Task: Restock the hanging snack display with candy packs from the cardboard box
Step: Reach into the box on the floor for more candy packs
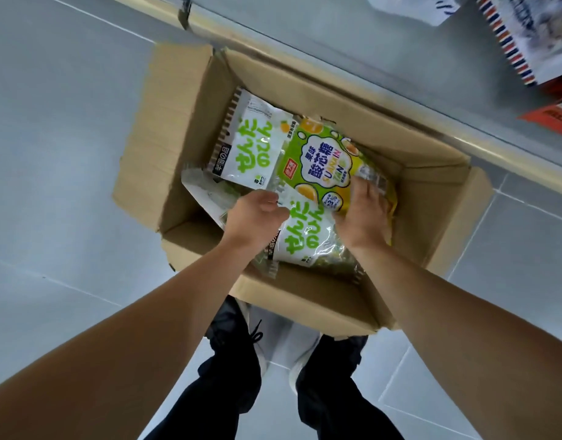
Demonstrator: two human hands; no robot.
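Both hands down inside the open brown cardboard box (pixel 409 192), left hand (pixel 257 214) curled, pinching the near white-and-green candy pack (pixel 305 239), right hand (pixel 365 214) gripping the yellow-green candy pack (pixel 324 163), another white pack (pixel 251 144) at the box's far-left corner.

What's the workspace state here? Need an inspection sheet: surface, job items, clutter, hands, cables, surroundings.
Surface: grey tiled floor; open cardboard box stands on it.
Job's things: yellow-green candy pack and two white packs, far and near, lie in the box.
Clutter: nothing seen.
Hands: left hand curled at the near white pack's edge; right hand on the yellow-green pack, grip unclear.
Cables: nothing seen.
Surroundings: shelf base ledge beyond the box; striped-edged packs upper right; shoes below.
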